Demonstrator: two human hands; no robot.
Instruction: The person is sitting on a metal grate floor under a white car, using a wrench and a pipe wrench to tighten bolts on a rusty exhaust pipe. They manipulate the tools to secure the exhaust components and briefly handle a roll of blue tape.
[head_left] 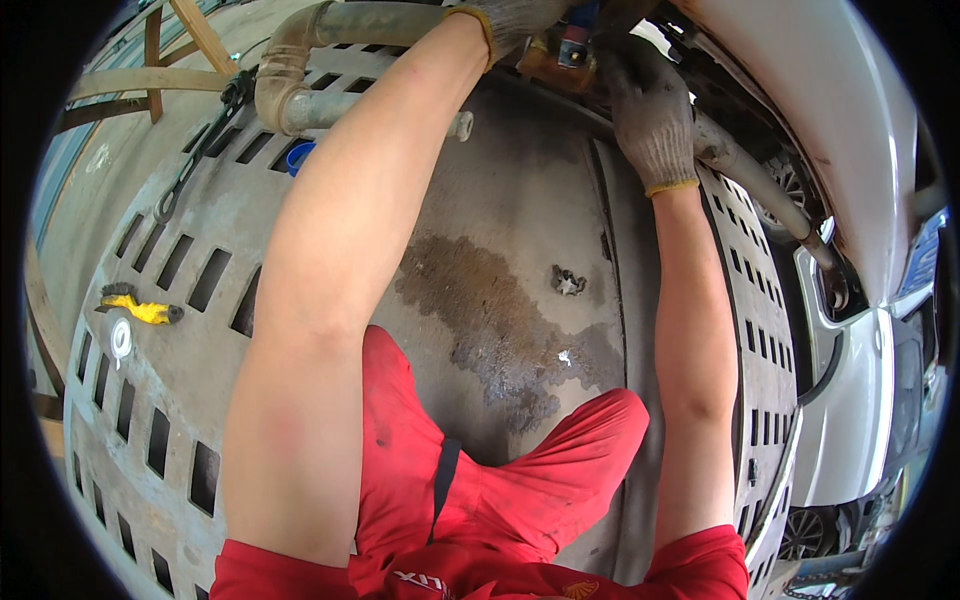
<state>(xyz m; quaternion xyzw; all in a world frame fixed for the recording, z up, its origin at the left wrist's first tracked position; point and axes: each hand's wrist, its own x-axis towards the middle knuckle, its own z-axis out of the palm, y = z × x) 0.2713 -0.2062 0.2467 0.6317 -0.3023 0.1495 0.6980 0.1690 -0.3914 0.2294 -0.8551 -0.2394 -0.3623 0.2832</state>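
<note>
Up under the vehicle body (800, 80), my gloved left hand (508, 28) reaches toward a fitting with a blue-and-red part (574, 48); its fingers are mostly out of sight. My gloved right hand (648, 115) is raised just right of that fitting, beside a rusty brown metal piece (545, 68), its fingers bent in shadow around something I cannot make out. A grey pipe (760, 180) runs down to the right behind it. Another thick pipe with an elbow (285, 70) lies left of my left forearm.
A slotted metal platform (185, 370) carries a long wrench-like tool (195, 160), a blue round item (298, 157), a yellow-and-black tool (145, 308) and a white ring (122, 340). Wooden pieces (190, 35) stand at upper left; a white car door (850, 400) hangs open at right.
</note>
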